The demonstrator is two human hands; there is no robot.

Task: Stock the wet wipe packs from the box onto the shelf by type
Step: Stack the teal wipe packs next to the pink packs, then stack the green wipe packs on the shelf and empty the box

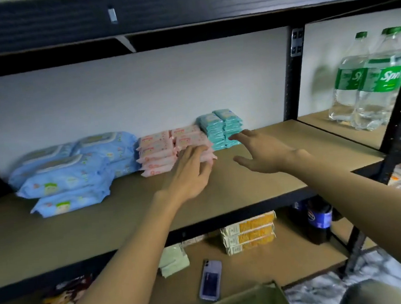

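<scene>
1. Clear bottles (367, 83) stand on the next shelf over. A phone (210, 280) and yellow boxes (249, 233) lie lower down, above the cardboard box (242, 301).
2. The shelf (256, 171) holds three kinds of packs: blue packs (76, 171), pink packs (157, 152), teal packs (221, 128).
3. The left hand (191, 170) touches the pink packs with flat fingers. The right hand (264, 150) is spread wide by the teal packs, holding nothing.
</scene>
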